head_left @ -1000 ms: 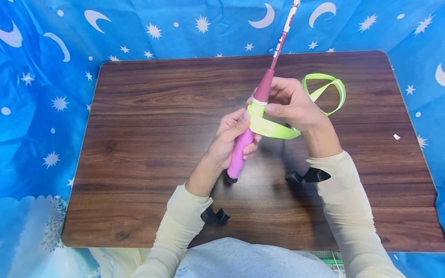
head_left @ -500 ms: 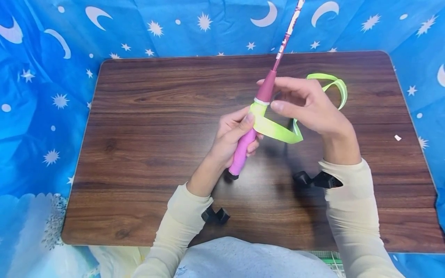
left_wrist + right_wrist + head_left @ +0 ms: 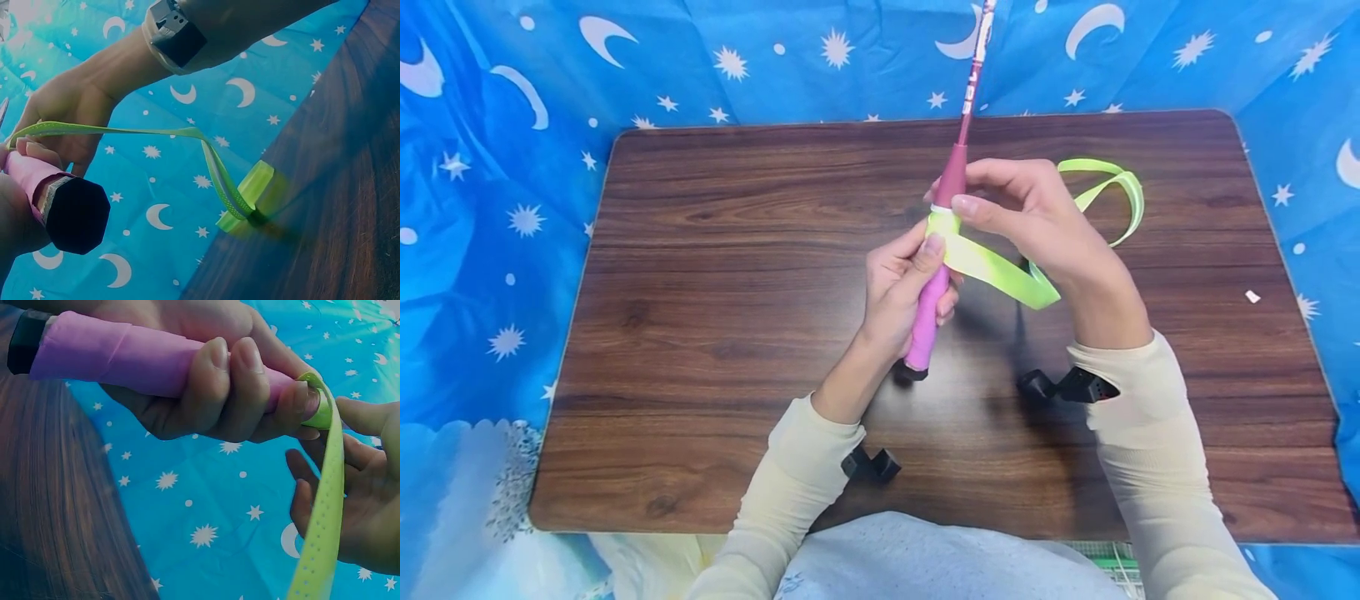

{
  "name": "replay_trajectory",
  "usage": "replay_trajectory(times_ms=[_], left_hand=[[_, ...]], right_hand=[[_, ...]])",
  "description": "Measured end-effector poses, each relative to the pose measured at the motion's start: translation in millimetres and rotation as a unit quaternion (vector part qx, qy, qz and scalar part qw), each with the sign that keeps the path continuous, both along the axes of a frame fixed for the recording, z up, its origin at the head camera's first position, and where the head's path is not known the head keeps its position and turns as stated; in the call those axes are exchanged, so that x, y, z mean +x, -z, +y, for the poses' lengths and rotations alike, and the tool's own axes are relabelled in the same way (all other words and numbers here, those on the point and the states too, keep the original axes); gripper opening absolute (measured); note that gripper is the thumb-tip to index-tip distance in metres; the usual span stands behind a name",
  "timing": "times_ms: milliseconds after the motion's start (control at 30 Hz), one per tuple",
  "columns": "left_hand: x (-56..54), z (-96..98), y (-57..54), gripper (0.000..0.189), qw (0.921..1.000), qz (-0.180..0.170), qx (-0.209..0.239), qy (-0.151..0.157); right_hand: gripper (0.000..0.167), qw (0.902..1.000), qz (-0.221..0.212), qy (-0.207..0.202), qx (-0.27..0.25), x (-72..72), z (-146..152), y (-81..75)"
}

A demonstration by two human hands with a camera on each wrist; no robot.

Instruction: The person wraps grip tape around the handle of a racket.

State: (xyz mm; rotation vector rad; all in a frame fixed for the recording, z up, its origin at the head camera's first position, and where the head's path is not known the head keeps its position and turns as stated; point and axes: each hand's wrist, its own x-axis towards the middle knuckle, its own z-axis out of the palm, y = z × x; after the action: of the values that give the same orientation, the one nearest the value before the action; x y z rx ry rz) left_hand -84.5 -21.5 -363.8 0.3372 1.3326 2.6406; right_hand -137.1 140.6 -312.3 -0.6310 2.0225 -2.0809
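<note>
My left hand (image 3: 898, 283) grips the pink-wrapped handle (image 3: 929, 308) of a badminton racket, its thumb pressing on a yellow-green grip tape (image 3: 1000, 271) at the handle's top. The tape goes round the handle there, and its perforated tail (image 3: 319, 537) hangs off to the right. Above the tape, my right hand (image 3: 1052, 221) pinches the maroon cone (image 3: 952, 171), thumb in front and fingertips behind. The shaft (image 3: 973, 79) points up and away; the racket's head is out of view. A black end cap (image 3: 78, 215) closes the handle's lower end.
More of the tape lies looped on the wooden table (image 3: 737, 292), behind the right hand. A small white scrap (image 3: 1252, 297) lies at the right. Blue star-and-moon cloth (image 3: 850, 58) hangs behind and beside the table.
The racket has swung to a more upright angle, its shaft moving left. My right hand drew off to the right, then came back left onto the cone. My left hand keeps its grip.
</note>
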Motion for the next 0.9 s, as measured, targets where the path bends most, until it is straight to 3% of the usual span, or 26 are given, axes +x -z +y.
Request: replay_trajectory(times_ms=[133,300,467,733,833,900], left_hand=[[-3.2,-1.1,-3.2,0.040,0.9998,0.009,-0.003,-0.019],[-5.4,-3.2,-6.4,0.036,0.9997,0.015,0.000,-0.020],[-3.8,-3.8,-5.9,0.033,0.9995,0.009,0.021,-0.021],[-3.4,-3.0,-5.1,0.040,0.9985,0.034,0.025,-0.035],[-3.1,-3.2,-4.6,0.041,0.9988,0.029,0.021,-0.034],[-2.5,-3.5,-4.2,0.040,0.9991,0.023,0.021,-0.029]], right_hand=[[0.030,1.0000,0.001,-0.003,0.008,-0.7,0,3.9],[0.026,0.9997,0.009,-0.004,-0.021,-3.4,-3,4.4],[0.026,0.9984,0.028,0.038,-0.031,-3.1,-2,9.6],[0.016,0.9907,0.097,0.077,-0.057,13.8,-12,12.9],[0.014,0.9865,0.124,0.101,-0.034,17.6,-15,11.1],[0.013,0.9762,0.176,0.126,0.009,19.7,-17,10.6]])
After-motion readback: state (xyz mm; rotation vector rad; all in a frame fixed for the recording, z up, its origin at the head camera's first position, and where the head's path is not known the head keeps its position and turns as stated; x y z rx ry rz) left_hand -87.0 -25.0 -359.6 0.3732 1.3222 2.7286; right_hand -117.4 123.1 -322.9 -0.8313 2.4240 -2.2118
